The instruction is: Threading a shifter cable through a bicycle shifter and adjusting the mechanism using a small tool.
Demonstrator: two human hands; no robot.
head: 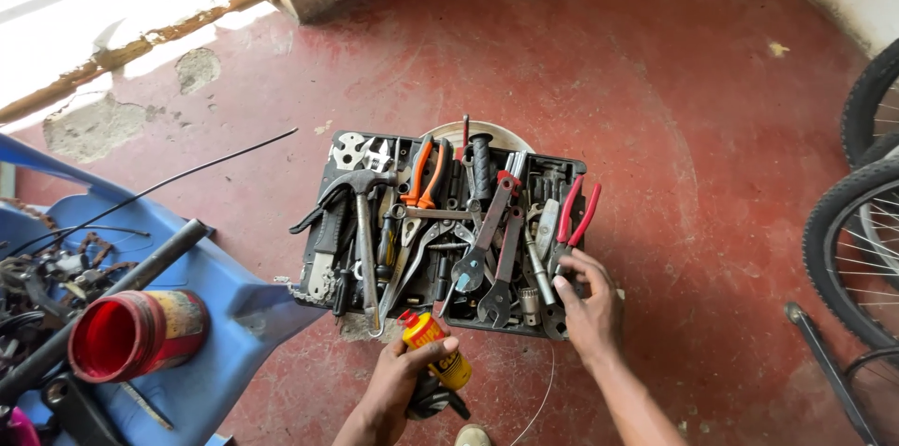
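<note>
— Toolbox (323, 249) on the red floor (712, 127): what is in it?

— It is a black tray packed full. A claw hammer (363, 221) lies at its left part, orange-handled pliers (426, 174) sit near the top middle, red-handled pliers (576, 212) lean at the right, and grey spanners (487, 249) cross the middle among sockets and other small steel tools.

— Where are the hands?

— The right hand (588, 305) rests at the tray's near right corner, fingers curled onto the tools just below the red-handled pliers; whether it grips one I cannot tell. The left hand (403, 380) is closed around a small yellow bottle (438, 348) with a red cap, held just in front of the tray's near edge, with something dark under it.

— Any other containers?

— A red cup-like can (131, 334) lies on its side at the left, mouth toward the camera, on a blue plastic chair (234, 301) beside a black bar (140, 273). Bicycle wheels (857, 230) stand at the right edge.
</note>
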